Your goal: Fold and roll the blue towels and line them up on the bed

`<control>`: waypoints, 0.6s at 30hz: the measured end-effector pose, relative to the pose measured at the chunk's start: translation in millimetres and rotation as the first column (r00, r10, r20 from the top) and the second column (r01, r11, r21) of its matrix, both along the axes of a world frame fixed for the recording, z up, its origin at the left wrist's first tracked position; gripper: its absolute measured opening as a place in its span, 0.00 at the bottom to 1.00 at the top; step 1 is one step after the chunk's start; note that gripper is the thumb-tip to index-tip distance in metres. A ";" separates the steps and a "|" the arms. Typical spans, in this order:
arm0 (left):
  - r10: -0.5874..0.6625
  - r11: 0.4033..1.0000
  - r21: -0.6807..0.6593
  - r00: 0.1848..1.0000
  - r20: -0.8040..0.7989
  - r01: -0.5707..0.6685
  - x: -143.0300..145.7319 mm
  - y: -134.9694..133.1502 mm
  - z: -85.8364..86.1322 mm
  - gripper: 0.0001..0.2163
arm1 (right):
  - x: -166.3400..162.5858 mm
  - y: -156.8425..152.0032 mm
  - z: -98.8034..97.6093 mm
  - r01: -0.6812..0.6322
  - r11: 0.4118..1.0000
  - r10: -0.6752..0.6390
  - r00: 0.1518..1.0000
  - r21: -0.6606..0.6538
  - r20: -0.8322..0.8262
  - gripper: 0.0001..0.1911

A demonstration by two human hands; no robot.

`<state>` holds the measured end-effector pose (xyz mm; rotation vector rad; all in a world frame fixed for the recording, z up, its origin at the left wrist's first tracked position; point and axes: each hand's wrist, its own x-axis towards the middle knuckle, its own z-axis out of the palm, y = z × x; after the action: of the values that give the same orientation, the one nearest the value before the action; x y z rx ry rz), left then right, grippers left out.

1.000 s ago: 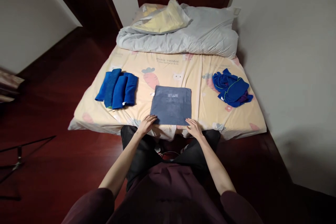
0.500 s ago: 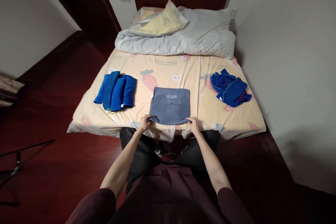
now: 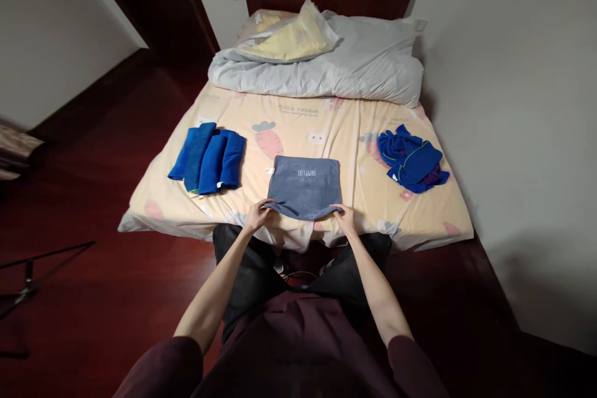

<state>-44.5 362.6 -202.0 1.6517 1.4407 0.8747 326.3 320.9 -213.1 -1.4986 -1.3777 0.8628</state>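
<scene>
A grey-blue towel point(image 3: 304, 185) with a small white label lies near the front edge of the bed point(image 3: 326, 124). My left hand point(image 3: 258, 214) pinches its near left corner. My right hand point(image 3: 346, 219) pinches its near right corner. The near edge is lifted slightly off the yellow cartoon-print sheet and sags between the two hands.
Several folded bright blue towels point(image 3: 209, 157) lie side by side on the bed's left. A crumpled heap of blue cloths point(image 3: 411, 159) sits on the right. A grey duvet point(image 3: 326, 68) and pillows fill the head end. Dark wood floor surrounds the bed; a wall stands on the right.
My hands went from resting flat on the towel's near corners to pinching them, and the near edge has been raised and drawn a little away from me.
</scene>
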 end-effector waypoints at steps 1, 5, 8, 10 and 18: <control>-0.003 1.000 -0.005 1.000 0.019 0.003 0.1 1.5 0.5 0.19 | 0.1 2.5 -0.9 0.012 1.000 -0.012 1.000 -0.006 -0.003 0.18; 0.054 0.998 0.008 0.998 -0.009 -0.054 -6.7 1.2 -2.6 0.18 | 10.4 3.7 -10.8 0.130 0.991 -0.130 0.992 -0.016 0.008 0.20; 0.060 0.998 -0.004 0.995 -0.076 -0.060 -11.3 -4.3 -10.4 0.20 | 19.8 -1.3 -19.6 0.132 0.991 -0.132 0.991 -0.012 0.023 0.27; 0.064 0.998 -0.011 0.993 -0.100 -0.065 -10.5 -8.2 -16.2 0.21 | 21.9 -3.8 -24.1 0.134 0.991 -0.134 0.990 -0.008 0.042 0.29; 0.183 0.982 -0.028 0.979 -0.091 -0.186 0.0 -16.9 -27.2 0.21 | 2.3 -5.2 -34.6 0.308 0.948 -0.317 0.890 0.080 0.329 0.28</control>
<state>-44.4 345.7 -229.3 1.5648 1.6823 0.8804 328.6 315.8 -247.7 -1.8485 -1.3267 0.3931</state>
